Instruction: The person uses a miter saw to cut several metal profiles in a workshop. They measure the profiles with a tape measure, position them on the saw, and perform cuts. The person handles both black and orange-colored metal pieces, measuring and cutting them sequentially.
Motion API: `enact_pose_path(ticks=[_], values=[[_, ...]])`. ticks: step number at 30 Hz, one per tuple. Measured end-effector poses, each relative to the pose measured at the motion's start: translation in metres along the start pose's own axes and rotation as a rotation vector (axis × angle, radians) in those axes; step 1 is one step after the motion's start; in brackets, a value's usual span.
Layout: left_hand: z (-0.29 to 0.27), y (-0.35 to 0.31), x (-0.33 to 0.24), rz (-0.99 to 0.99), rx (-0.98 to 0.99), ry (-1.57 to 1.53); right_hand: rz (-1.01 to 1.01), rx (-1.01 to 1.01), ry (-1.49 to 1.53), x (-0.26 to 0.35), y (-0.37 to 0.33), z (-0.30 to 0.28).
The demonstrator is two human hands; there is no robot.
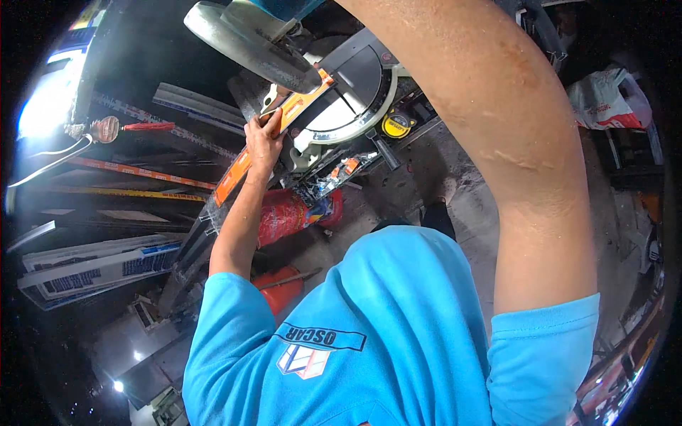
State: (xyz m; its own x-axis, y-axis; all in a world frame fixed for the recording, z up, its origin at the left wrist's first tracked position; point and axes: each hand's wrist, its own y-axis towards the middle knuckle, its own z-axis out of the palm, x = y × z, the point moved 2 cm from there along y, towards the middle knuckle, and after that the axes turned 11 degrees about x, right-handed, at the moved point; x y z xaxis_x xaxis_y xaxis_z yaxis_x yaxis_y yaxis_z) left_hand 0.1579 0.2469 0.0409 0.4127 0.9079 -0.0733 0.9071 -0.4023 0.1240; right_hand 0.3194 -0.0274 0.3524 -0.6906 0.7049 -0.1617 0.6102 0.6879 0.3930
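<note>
My left hand is closed on a long profile bar faced with orange film, thumb and fingers at its edge. The bar slants up and right across the bed of a mitre saw. Its far end lies under the saw's grey blade guard, close to my fingers; the blade itself is hidden. My right forearm reaches up across the view toward the saw's top. The right hand is beyond the upper edge, so what it touches does not show.
On the saw stand's near side sits a yellow tape measure. Below are a red drum-like container and an orange-red bucket. Long profiles are stacked at left. A tasselled cord hangs there; a white plastic bag is at right.
</note>
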Motion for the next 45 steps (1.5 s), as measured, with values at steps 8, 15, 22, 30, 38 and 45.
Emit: enact_pose_path(ticks=[8,15,22,30,38,45], values=[[0.0005,0.0014,-0.001,-0.011,0.001,0.023,0.007,-0.001,0.022,0.0011,-0.0004,-0.0013],[-0.0005,0.0021,-0.0035,-0.029,0.017,0.046,0.016,0.005,0.036,0.0029,-0.002,-0.0012],[0.0002,0.0025,-0.0031,-0.028,0.008,0.044,0.024,0.006,0.052,0.0028,-0.0042,-0.0014],[-0.0023,0.0023,-0.0061,-0.046,0.022,0.024,0.039,0.007,0.079,0.0027,-0.006,-0.0019],[-0.0002,0.0022,-0.0045,-0.054,0.042,0.05,0.047,0.004,0.098,0.0042,-0.0064,-0.0032],[0.0019,0.0034,0.0005,-0.011,0.036,0.043,0.058,0.004,0.114,0.0037,-0.0093,-0.0059]])
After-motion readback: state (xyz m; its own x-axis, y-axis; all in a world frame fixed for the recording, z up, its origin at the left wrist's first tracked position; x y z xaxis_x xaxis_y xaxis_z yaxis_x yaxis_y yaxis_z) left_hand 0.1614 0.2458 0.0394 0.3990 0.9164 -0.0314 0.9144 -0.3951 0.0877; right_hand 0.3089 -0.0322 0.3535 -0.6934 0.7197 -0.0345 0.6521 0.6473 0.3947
